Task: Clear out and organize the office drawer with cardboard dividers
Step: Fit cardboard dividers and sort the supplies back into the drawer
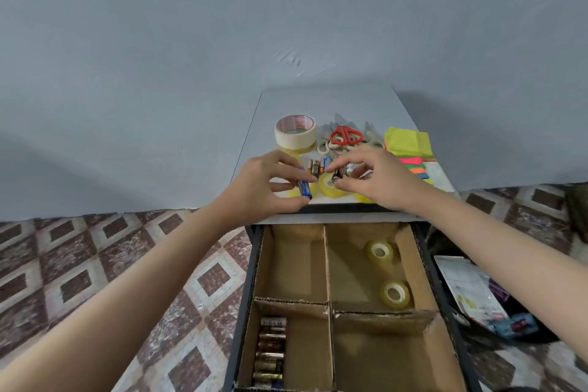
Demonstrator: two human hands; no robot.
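One blue battery (pixel 304 189) pinched in left hand (pixel 267 183), one dark battery (pixel 336 174) pinched in right hand (pixel 375 178), both beyond open drawer (pixel 327 264)

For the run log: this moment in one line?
left hand grips blue battery | right hand pinches dark battery | drawer: battery row near-left, tape rolls far-right

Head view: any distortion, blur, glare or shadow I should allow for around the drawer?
In the head view, wide-angle distortion bows straight lines towards the edges; lighting is soft and even, with no glare; the far end of the drawer lies in shade under the cabinet top; the batteries in it look soft, labels unreadable.
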